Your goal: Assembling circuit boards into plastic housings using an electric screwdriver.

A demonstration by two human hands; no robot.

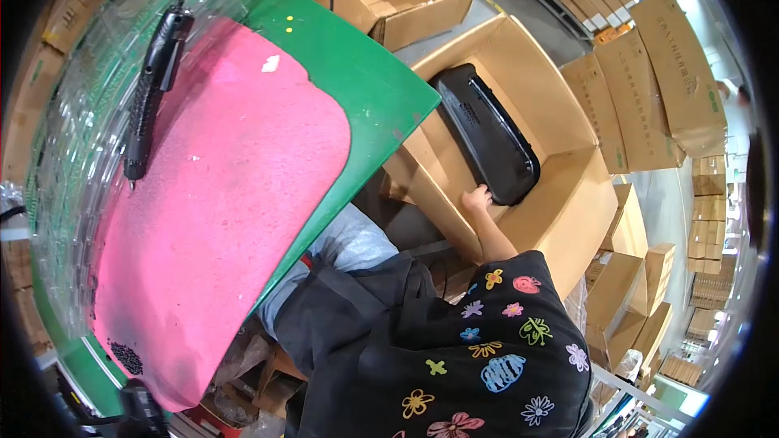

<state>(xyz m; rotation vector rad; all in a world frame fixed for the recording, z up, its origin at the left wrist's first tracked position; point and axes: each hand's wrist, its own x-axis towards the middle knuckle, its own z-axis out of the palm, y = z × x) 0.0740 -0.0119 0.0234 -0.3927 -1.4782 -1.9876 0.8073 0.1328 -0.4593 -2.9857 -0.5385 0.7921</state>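
My right hand [479,198] reaches down into an open cardboard box [568,174]. Its fingers are closed on the near end of a black plastic housing [491,138], a long shell with rounded ends, a raised rim and a patch of small holes. The housing lies slanted inside the box; what is under it is hidden. My left hand is outside the picture. On the left, a black electric screwdriver [152,89] hangs on its cord, bit downward, over a pink mat [235,186] on a green-topped table [377,85].
Stacked clear plastic trays [81,162] line the table's left side. A small heap of black screws [126,358] sits at the mat's near corner. Another open carton [422,20] stands behind the box. More cardboard boxes [641,105] are to the right.
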